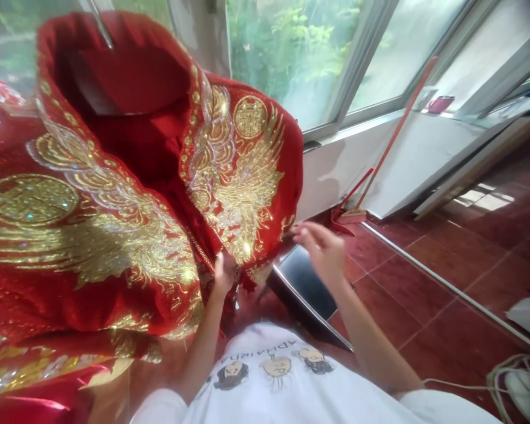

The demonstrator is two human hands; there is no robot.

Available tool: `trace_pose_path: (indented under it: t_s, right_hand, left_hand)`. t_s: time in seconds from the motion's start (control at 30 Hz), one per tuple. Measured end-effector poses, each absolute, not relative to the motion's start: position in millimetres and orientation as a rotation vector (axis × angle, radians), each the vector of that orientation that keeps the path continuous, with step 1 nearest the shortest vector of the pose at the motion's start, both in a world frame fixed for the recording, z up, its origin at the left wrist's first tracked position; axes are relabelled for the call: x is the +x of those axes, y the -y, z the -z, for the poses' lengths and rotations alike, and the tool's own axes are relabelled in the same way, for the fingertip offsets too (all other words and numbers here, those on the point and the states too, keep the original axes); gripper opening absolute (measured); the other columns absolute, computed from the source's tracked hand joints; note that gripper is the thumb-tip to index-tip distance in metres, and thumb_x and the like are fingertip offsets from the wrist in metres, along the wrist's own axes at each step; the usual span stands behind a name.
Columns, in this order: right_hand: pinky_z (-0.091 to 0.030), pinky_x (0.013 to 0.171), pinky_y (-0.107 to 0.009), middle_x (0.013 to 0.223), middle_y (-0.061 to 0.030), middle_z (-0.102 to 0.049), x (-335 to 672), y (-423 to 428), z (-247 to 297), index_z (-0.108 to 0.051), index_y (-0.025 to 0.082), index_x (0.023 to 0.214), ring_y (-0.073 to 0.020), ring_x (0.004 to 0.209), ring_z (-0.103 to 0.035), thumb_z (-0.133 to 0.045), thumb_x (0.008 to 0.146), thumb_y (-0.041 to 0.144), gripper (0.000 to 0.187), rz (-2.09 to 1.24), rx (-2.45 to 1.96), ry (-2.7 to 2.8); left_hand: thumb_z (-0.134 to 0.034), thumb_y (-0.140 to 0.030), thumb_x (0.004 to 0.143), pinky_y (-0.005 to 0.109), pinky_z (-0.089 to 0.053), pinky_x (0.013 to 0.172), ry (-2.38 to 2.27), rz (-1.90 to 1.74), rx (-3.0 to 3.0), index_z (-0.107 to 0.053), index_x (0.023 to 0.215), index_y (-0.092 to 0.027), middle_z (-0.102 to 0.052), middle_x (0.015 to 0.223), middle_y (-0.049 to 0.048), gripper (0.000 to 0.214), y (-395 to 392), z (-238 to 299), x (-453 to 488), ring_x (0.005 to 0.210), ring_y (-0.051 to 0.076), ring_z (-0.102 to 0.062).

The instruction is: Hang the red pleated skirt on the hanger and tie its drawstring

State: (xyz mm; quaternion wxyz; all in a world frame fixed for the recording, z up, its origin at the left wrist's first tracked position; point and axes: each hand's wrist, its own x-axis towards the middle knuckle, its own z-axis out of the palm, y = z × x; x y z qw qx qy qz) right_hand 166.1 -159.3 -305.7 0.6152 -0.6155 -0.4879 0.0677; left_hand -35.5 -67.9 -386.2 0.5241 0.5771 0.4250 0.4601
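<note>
Left hand (224,272) at frame centre, fingers clamped on hem of red gold-embroidered garment (115,188). Right hand (322,250) just right, fingers spread, touching nothing.

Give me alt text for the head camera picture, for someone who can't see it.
A red garment with gold embroidery hangs before a window; the left hand grips its lower edge. The right hand is open beside it, above a red tiled floor.

Lit brightly by soft daylight from the windows (291,59) at top. Glinting off the gold embroidery (242,194) of the red robe (70,294). Smeared by motion blur at the right hand (322,250); bent and stretched toward the edges.
</note>
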Motion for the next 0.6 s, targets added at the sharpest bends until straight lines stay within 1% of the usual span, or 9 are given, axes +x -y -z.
trace_pose_path:
  t_s: [0.1, 0.13, 0.2, 0.27, 0.37, 0.43, 0.5, 0.57, 0.6]
  right_hand:
    - [-0.055, 0.069, -0.026, 0.113, -0.0088, -0.066, 200, 132, 259, -0.062, 0.019, 0.114, -0.0153, 0.09, -0.066, -0.061, 0.085, 0.037, 0.035, 0.079, -1.278, 1.089]
    - [-0.055, 0.074, -0.028, 0.121, -0.0097, -0.062, 207, 118, 245, -0.059, 0.021, 0.12, -0.0167, 0.099, -0.064, -0.061, 0.085, 0.04, 0.04, 0.132, -1.224, 1.124]
    - [-0.053, 0.082, -0.032, 0.131, -0.0099, -0.055, 215, 88, 223, -0.053, 0.024, 0.128, -0.0184, 0.11, -0.059, -0.056, 0.088, 0.048, 0.047, 0.158, -1.161, 1.249]
    - [-0.051, 0.087, -0.035, 0.128, -0.0094, -0.056, 215, 59, 213, -0.05, 0.024, 0.131, -0.0192, 0.111, -0.058, -0.049, 0.09, 0.057, 0.053, 0.143, -1.132, 1.376]
    - [-0.049, 0.087, -0.038, 0.112, -0.0091, -0.062, 210, 32, 217, -0.056, 0.018, 0.125, -0.0195, 0.099, -0.06, -0.046, 0.088, 0.063, 0.059, 0.193, -1.086, 1.407]
    - [-0.049, 0.081, -0.035, 0.099, -0.0087, -0.065, 210, 28, 222, -0.062, 0.014, 0.116, -0.0185, 0.088, -0.061, -0.045, 0.088, 0.065, 0.06, 0.233, -1.055, 1.364]
    - [-0.048, 0.073, -0.031, 0.088, -0.0089, -0.066, 212, 33, 219, -0.067, 0.013, 0.106, -0.0169, 0.079, -0.06, -0.04, 0.089, 0.067, 0.063, 0.24, -1.001, 1.351]
    - [-0.047, 0.067, -0.027, 0.088, -0.0104, -0.067, 212, 42, 201, -0.068, 0.013, 0.108, -0.0154, 0.078, -0.06, -0.042, 0.089, 0.065, 0.061, 0.253, -0.939, 1.368]
    - [-0.047, 0.067, -0.026, 0.094, -0.0114, -0.067, 209, 47, 186, -0.066, 0.013, 0.114, -0.0147, 0.081, -0.061, -0.048, 0.089, 0.061, 0.057, 0.263, -0.917, 1.399]
  left_hand:
    - [-0.073, -0.053, 0.073, 0.029, -0.053, 0.074, -0.999, -1.105, 1.452, -0.065, 0.089, -0.017, -0.063, 0.081, 0.0048, 0.041, 78, 382, -41, 0.08, 0.018, -0.063]
    - [-0.075, -0.051, 0.07, 0.029, -0.053, 0.07, -0.986, -1.098, 1.489, -0.065, 0.081, -0.017, -0.061, 0.074, 0.0034, 0.037, 81, 376, -40, 0.074, 0.018, -0.063]
    - [-0.07, -0.049, 0.075, 0.029, -0.05, 0.062, -0.966, -1.101, 1.556, -0.062, 0.069, -0.017, -0.057, 0.062, 0.0013, 0.033, 87, 357, -43, 0.062, 0.016, -0.058]
    - [-0.063, -0.046, 0.081, 0.028, -0.048, 0.06, -0.962, -1.158, 1.597, -0.062, 0.069, -0.018, -0.058, 0.062, 0.0017, 0.031, 94, 333, -51, 0.06, 0.016, -0.057]
    - [-0.059, -0.04, 0.084, 0.028, -0.047, 0.06, -1.049, -1.341, 1.765, -0.063, 0.075, -0.02, -0.059, 0.064, 0.001, 0.023, 108, 301, -76, 0.061, 0.016, -0.057]
    - [-0.055, -0.036, 0.088, 0.027, -0.044, 0.053, -1.131, -1.34, 1.958, -0.06, 0.07, -0.02, -0.056, 0.058, -0.0004, 0.024, 120, 285, -94, 0.054, 0.015, -0.055]
    - [-0.051, -0.03, 0.092, 0.028, -0.044, 0.049, -1.14, -1.202, 2.153, -0.06, 0.07, -0.021, -0.06, 0.058, 0.0, 0.026, 132, 268, -109, 0.051, 0.016, -0.058]
    - [-0.051, -0.025, 0.094, 0.029, -0.052, 0.056, -1.088, -1.199, 2.34, -0.065, 0.081, -0.021, -0.07, 0.074, 0.0019, 0.02, 141, 242, -124, 0.062, 0.018, -0.066]
    - [-0.053, -0.024, 0.093, 0.03, -0.055, 0.066, -1.075, -1.309, 2.436, -0.067, 0.09, -0.022, -0.073, 0.085, 0.0024, 0.015, 143, 224, -131, 0.073, 0.018, -0.069]
